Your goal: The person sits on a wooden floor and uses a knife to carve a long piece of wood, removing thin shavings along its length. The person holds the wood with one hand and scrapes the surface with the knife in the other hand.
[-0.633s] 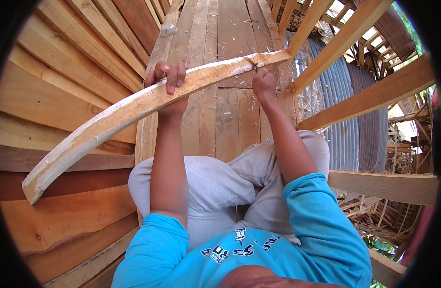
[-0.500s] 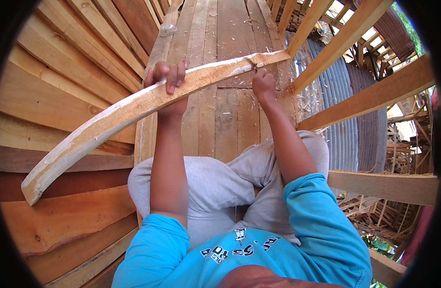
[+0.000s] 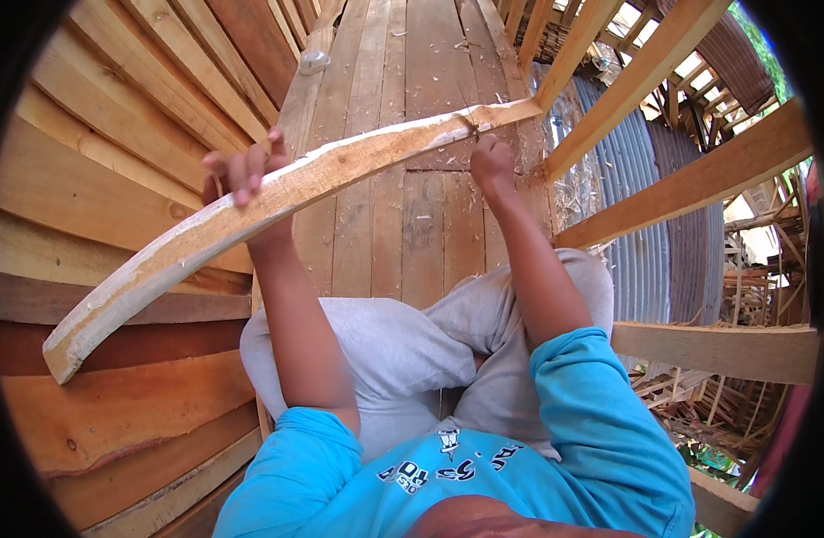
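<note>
Head view: curved wooden slat (image 3: 277, 193) is held slanting above the plank floor (image 3: 421, 242), high end near a post (image 3: 600, 63). Left hand (image 3: 246, 175) is wrapped around its middle, fingers curled over the upper edge. Right hand (image 3: 491, 161) is closed in a fist just under the slat's right end; its contents cannot be told. Shavings (image 3: 573, 193) are scattered nearby.

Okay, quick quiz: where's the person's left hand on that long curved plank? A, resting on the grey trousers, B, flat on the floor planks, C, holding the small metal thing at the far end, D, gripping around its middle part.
D: the left hand wraps its fingers over the curved plank near mid-length.
</note>
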{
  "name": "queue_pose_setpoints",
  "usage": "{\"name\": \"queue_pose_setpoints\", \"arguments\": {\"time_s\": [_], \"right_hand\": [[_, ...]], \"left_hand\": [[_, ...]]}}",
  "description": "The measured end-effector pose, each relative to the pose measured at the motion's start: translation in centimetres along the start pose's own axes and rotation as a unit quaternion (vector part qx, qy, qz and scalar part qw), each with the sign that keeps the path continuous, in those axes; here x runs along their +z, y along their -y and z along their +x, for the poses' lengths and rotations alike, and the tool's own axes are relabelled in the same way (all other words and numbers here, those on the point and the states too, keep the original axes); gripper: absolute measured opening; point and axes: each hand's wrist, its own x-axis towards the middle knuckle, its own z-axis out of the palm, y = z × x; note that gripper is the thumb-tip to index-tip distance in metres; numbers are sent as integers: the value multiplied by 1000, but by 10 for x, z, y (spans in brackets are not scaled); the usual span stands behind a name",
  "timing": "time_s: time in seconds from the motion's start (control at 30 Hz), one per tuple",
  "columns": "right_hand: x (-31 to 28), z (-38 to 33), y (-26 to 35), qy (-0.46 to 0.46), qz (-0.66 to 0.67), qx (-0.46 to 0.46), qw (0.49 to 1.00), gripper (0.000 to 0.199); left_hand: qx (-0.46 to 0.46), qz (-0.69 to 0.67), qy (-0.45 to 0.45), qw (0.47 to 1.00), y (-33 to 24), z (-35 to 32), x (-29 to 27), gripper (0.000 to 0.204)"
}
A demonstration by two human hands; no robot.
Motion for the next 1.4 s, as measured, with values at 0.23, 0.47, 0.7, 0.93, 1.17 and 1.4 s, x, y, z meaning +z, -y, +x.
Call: {"name": "queue_pose_setpoints", "arguments": {"time_s": [0.23, 0.47, 0.7, 0.93, 1.17, 1.4], "right_hand": [[-1, -11, 10, 10, 3, 1, 1000, 64], [0, -8, 7, 8, -5, 5, 1000, 63], [-2, -12, 13, 5, -1, 6, 1000, 63], [0, -10, 9, 2, -4, 8, 1000, 64], [-1, -9, 8, 8, 7, 6, 1000, 61], [-3, -11, 10, 12, 13, 8, 1000, 61]], "left_hand": [[-64, 78, 37, 994, 17, -7, 4, 49], [-60, 94, 62, 992, 21, -4, 2, 49], [-82, 113, -56, 989, 59, -15, -22, 52], [-91, 70, 15, 993, 67, -7, -29, 52], [-111, 68, 10, 991, 63, -7, -28, 52], [-170, 92, 88, 977, 45, 1, -28, 59]]}}
